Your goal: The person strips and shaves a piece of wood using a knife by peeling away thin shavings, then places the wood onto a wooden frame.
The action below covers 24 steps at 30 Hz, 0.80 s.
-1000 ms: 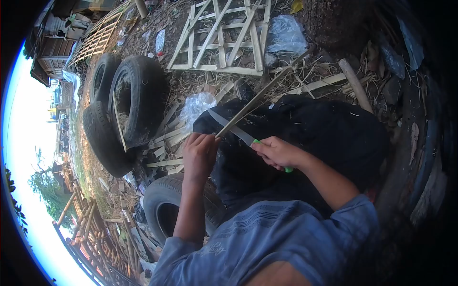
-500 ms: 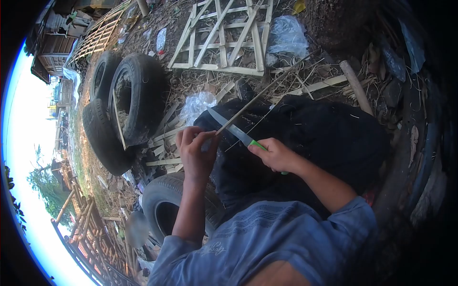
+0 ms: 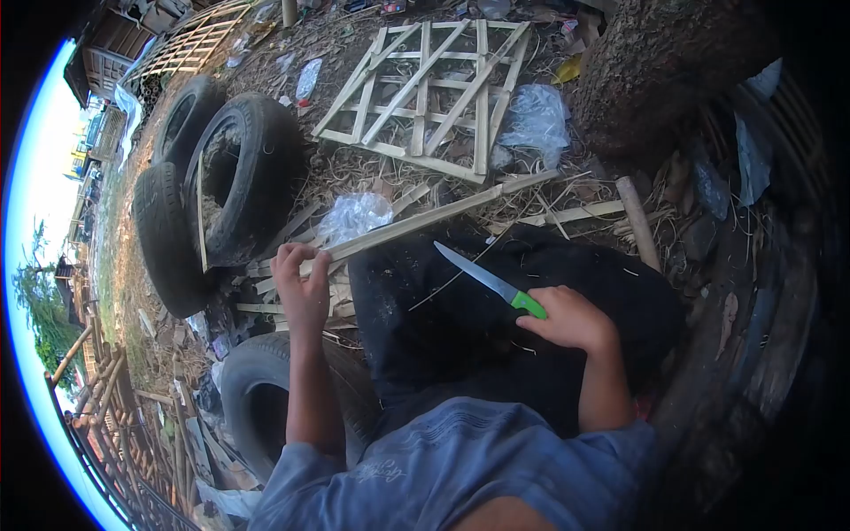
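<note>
My left hand (image 3: 303, 281) is closed around the near end of a long flat bamboo strip (image 3: 425, 218), which slants away to the upper right above my dark-clothed legs (image 3: 425, 336). In my right hand (image 3: 571, 317) is a knife (image 3: 482, 276) with a green handle, its blade pointing up and left, apart from the strip. A thin sliver (image 3: 456, 279) lies across the dark cloth by the blade.
A lattice of bamboo strips (image 3: 421, 115) lies on the littered ground ahead. Several old tyres (image 3: 243, 181) are at the left, with one tyre (image 3: 243, 389) beside my left arm. Clear plastic bags (image 3: 536, 124), a short wooden stick (image 3: 637, 221) and a tree trunk (image 3: 655, 88) are around.
My left hand has moved left with the strip, whose broad face now shows. The knife has come away from the strip, and my right hand has moved right and slightly down.
</note>
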{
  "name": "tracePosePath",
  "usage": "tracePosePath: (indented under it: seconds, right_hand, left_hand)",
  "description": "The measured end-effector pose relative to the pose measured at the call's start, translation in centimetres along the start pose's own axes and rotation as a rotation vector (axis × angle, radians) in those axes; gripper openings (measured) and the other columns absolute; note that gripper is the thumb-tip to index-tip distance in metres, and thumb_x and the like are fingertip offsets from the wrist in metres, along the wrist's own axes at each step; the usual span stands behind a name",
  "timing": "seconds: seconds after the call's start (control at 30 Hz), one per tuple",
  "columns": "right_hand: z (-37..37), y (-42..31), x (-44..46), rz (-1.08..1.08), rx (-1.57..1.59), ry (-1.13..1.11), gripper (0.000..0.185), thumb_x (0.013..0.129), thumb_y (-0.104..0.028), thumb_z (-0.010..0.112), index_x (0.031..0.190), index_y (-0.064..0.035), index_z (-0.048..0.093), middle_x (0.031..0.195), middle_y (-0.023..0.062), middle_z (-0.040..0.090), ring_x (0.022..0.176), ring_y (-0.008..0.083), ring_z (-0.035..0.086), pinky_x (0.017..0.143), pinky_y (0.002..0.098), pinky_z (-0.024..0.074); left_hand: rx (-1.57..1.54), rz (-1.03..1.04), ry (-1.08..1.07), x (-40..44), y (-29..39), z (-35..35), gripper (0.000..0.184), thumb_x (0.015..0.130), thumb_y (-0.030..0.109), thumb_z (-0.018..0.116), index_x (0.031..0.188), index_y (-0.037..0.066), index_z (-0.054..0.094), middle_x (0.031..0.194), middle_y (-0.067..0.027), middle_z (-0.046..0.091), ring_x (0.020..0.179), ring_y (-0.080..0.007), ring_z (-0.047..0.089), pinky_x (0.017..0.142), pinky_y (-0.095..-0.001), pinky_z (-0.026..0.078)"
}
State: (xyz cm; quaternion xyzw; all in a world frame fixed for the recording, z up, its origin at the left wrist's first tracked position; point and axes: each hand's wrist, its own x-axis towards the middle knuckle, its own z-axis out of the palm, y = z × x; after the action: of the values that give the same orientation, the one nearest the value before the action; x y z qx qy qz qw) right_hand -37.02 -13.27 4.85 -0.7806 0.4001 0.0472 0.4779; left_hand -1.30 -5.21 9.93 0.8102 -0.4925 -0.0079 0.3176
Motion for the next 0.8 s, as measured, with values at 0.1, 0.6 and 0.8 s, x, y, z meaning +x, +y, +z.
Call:
tracePosePath:
  seconds: [0.1, 0.6, 0.8]
  right_hand:
    - [-0.6, 1.2, -0.3, 0.014, 0.066, 0.072, 0.031, 0.081, -0.027, 0.069, 0.090, 0.0011, 0.060, 0.074, 0.0166, 0.064, 0.075, 0.0358, 0.063, 0.069, 0.0429, 0.0486]
    - [-0.2, 4.8, 2.5, 0.069, 0.816, 0.585, 0.022, 0.088, -0.018, 0.066, 0.079, -0.0051, 0.051, 0.063, 0.0011, 0.055, 0.053, 0.0076, 0.056, 0.048, 0.0236, 0.0465]
    - [0.0, 4.4, 3.4, 0.082, 0.839, 0.560, 0.020, 0.089, -0.016, 0.065, 0.079, -0.0052, 0.051, 0.065, 0.0016, 0.055, 0.054, 0.0091, 0.055, 0.050, 0.0246, 0.0474]
  left_hand:
    - [0.174, -0.090, 0.009, 0.3, -1.3, -1.0, 0.017, 0.075, 0.016, 0.070, 0.084, 0.004, 0.064, 0.095, -0.0085, 0.057, 0.097, -0.0277, 0.050, 0.088, -0.0379, 0.038]
    - [0.324, 0.472, -0.708, -4.3, 5.7, 4.5, 0.021, 0.082, 0.032, 0.067, 0.087, 0.012, 0.070, 0.076, -0.0012, 0.064, 0.082, -0.0210, 0.060, 0.079, -0.0358, 0.037]
    - [0.190, 0.545, -0.693, -4.3, 6.8, 3.5, 0.021, 0.083, 0.029, 0.068, 0.095, 0.013, 0.071, 0.080, -0.0005, 0.065, 0.081, -0.0185, 0.060, 0.077, -0.0333, 0.038]
